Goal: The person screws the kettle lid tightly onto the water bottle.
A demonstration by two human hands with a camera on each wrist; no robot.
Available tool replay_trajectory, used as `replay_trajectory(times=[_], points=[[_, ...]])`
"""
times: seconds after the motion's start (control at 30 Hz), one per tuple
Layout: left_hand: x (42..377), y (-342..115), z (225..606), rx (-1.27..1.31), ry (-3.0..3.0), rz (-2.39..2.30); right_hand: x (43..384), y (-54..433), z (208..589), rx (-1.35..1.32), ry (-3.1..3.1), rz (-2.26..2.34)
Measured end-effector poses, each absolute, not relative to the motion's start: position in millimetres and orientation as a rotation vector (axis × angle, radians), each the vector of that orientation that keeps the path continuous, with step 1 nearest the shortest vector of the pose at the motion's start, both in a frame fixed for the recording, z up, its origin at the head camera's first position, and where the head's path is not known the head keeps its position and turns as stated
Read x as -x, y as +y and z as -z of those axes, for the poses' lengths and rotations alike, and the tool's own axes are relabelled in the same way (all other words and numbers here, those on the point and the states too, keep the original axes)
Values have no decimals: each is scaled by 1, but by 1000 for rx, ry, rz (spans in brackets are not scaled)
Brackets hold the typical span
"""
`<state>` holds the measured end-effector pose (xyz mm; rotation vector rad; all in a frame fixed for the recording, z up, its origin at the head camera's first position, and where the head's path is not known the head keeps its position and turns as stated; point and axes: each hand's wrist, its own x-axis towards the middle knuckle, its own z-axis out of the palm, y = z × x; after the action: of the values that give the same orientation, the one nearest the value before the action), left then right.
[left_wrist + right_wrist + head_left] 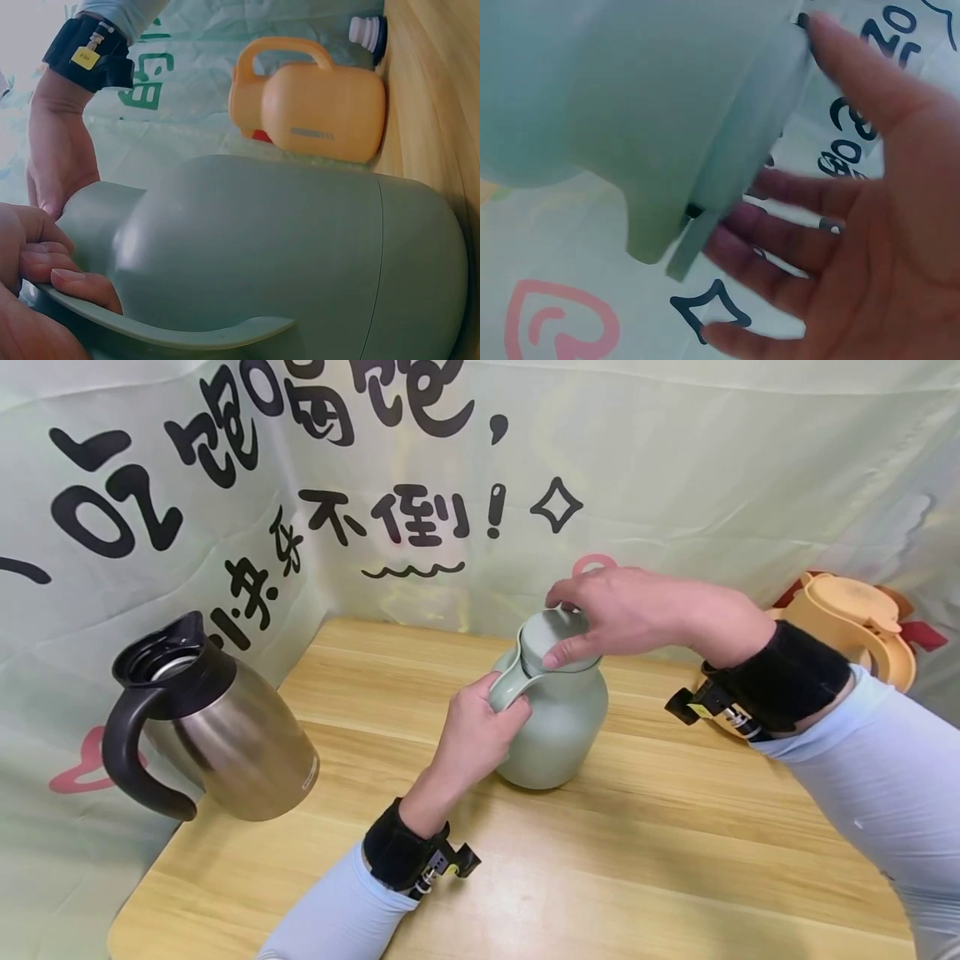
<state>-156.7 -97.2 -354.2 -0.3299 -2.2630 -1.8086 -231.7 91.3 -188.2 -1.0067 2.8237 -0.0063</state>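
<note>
A sage-green insulated jug (555, 727) stands upright on the wooden table. My left hand (480, 727) grips its handle (172, 334), fingers wrapped round the upper part. Across the jug's round lid (551, 639) lies my right hand (626, 610), thumb at the near edge and fingers at the far one. In the right wrist view, the lid (750, 127) sits slightly raised at the jug's mouth, with a narrow gap by the spout (645, 232). Thumb and fingertips of the right hand (855, 225) hold its rim from opposite sides.
To the left stands a steel jug (247, 743) with a black handle and an uncovered mouth. An orange jug (847, 602) is at the right rear, beside the right forearm. A white-and-black stopper (367, 34) rests on the table (600, 868). Printed fabric (675, 460) borders the back.
</note>
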Motion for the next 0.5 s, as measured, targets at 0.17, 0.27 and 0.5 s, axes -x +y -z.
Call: replay_trajectory(times=[0.17, 0.27, 0.5], points=[[157, -96, 354, 333, -2266, 1792, 235, 90, 195, 939, 2927, -80], [157, -96, 354, 327, -2270, 1789, 235, 90, 196, 920, 2953, -128], [157, -97, 354, 328, -2269, 1800, 232, 92, 187, 1020, 2807, -3]])
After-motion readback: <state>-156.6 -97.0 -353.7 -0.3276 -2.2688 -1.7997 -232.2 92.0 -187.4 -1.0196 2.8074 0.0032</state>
